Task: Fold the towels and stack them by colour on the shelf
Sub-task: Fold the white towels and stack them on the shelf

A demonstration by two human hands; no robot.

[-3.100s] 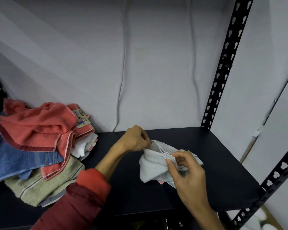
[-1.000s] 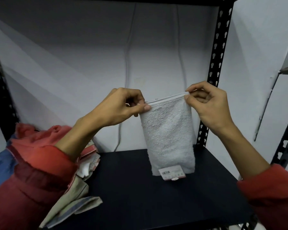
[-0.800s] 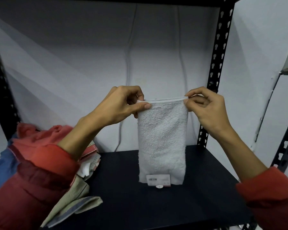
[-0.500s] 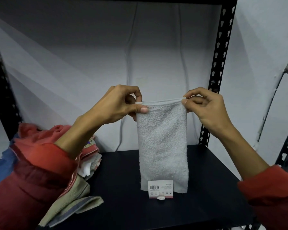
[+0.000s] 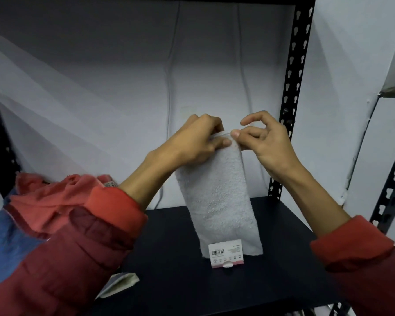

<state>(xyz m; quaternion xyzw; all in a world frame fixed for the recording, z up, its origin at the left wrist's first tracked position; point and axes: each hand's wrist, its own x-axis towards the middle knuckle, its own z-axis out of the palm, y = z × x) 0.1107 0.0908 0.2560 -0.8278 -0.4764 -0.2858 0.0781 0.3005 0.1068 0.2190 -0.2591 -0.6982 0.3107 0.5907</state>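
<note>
Nearest you, both red sleeves filled the bottom corners. Landmark: the towel. White terry, nubby loop pile, already doubled into a narrow strip. It hung with its long axis vertical over the black shelf, with the bottom edge and its barcode tag at or just above the board; I couldn't tell if it touched.

Key relation: the towel hung straight down from your fingers, and both hands met at its top edge. Your left hand gripped the top left corner, fingers curled round the cloth. Your right hand sat at the top right corner, thumb and a finger on the hem, index lifted clear; looked like a light pinch, not a full grip. Both were equally near the towel.

My read: the next fold runs across the long axis, top down toward the tag. Limp cloth, so the corners may slip out of line.

Left of the towel: a loose heap of coral and blue towels, unfolded. Behind the towel: grey wall, black slotted upright to the right.
</note>
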